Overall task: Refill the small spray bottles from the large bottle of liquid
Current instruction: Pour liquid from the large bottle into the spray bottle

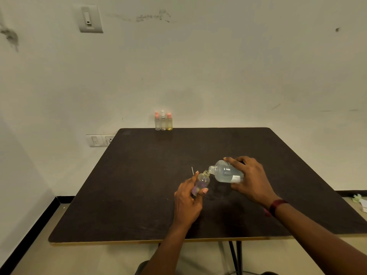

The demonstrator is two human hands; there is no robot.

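At the far edge of the dark table (139,175), left of centre, we have three capped spray bottles (163,121) standing touching in a row against the wall, out of the way of the pouring. Nearer us, a thin white tube (192,170) lies on the table just left of our hands, probably the pump's dip tube set aside so the neck is free. Our left hand (188,201) is wrapped around the open small bottle (201,181), tipping its mouth rightward to meet the stream. Our right hand (251,179) grips the large bottle (226,172) by its base end, laid nearly on its side, uncapped neck touching or just above the small mouth, so liquid runs across without spilling.
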